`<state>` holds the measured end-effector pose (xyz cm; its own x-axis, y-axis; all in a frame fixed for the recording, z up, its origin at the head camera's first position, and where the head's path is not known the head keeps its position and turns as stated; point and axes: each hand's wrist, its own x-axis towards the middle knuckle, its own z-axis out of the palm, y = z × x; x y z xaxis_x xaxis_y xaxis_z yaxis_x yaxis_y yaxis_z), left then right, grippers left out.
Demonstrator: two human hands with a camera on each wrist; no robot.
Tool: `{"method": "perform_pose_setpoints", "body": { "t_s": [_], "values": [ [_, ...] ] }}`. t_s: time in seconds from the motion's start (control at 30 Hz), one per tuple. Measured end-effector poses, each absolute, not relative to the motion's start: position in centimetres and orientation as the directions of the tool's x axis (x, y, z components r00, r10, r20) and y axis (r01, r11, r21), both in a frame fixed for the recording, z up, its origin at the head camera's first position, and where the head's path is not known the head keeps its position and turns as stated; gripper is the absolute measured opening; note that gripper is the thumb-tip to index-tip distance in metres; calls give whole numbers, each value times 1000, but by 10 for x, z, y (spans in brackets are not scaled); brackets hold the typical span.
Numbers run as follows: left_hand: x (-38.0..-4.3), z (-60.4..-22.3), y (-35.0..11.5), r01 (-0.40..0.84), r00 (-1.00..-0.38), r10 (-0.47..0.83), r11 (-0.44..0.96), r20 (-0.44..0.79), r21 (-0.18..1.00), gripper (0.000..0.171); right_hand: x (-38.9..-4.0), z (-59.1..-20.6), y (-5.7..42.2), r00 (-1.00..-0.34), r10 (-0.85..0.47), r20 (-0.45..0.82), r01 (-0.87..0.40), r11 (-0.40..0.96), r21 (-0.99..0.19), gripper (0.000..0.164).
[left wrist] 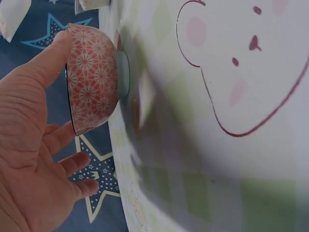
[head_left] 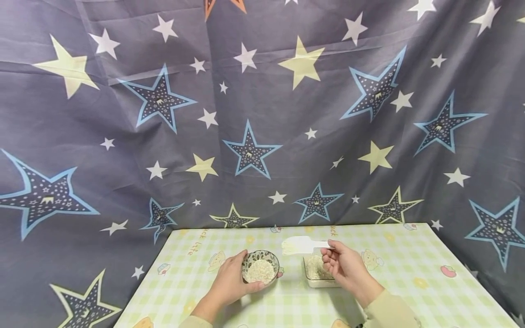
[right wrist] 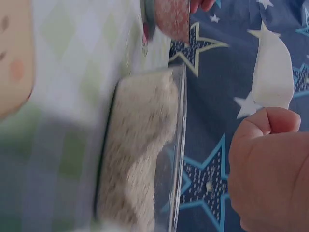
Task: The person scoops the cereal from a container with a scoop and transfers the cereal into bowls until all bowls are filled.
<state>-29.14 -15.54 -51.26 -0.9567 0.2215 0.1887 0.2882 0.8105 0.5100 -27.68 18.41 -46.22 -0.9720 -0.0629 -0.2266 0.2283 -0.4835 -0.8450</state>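
My left hand grips a small bowl by its rim, thumb on the near side. Pale oat-like flakes lie inside it. The left wrist view shows the bowl's red flowered outside, its foot close over the tablecloth. In my right hand is the handle of a white scoop, pinched between thumb and fingers. Some flakes show at the scoop's front end. Below that hand stands a clear rectangular glass container, partly hidden by it. More flakes fill it, heaped unevenly in the right wrist view.
A green-and-white checked tablecloth with cartoon prints covers the table. Behind the table hangs a dark cloth patterned with stars. The glass container sits to the right of the bowl, with a strip of tablecloth between them.
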Motion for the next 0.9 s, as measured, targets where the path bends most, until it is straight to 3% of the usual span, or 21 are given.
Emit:
{"method": "perform_pose_setpoints", "body": {
  "t_s": [0.3, 0.5, 0.63, 0.9],
  "values": [
    [-292, -505, -151, 250, -968, 204, 828, 146, 502, 123, -278, -466, 149, -979, -75, -189, 203, -399, -894, 19],
    [-291, -502, -150, 235, -972, 198, 837, 127, 494, 122, -276, -468, 132, -990, -74, -124, 139, -255, -957, 33],
    [-291, -499, -149, 219, -976, 187, 838, 113, 500, 122, -273, -467, 122, -997, -50, -61, 68, -168, -983, 38],
    [-291, -497, -147, 206, -979, 176, 838, 107, 505, 121, -263, -464, 110, -985, -32, 169, -171, 92, -981, 27]
  ]
}}
